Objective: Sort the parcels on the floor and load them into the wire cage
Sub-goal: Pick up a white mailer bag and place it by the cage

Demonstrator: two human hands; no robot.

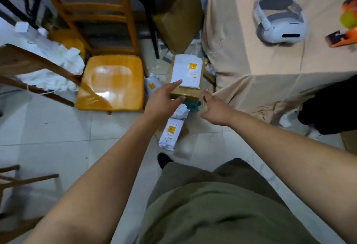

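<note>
A brown cardboard box [188,93] sits on a pile of parcels on the floor, with a white mailer bag [186,72] bearing a yellow label lying on top. My left hand [164,99] reaches over the box's near left corner, fingers straight, forefinger touching the white bag. My right hand [214,109] is at the box's near right corner, fingers loosely extended, holding nothing. Another white mailer [171,133] with a yellow label lies on the tiles below my hands, and a third [152,85] lies by the chair. No wire cage is in view.
A yellow wooden chair [110,81] stands left of the pile. A table draped in beige cloth [270,65] is on the right, carrying a white headset [280,21]. A large cardboard box [179,21] leans behind the pile. A person's dark leg [328,106] is at the right.
</note>
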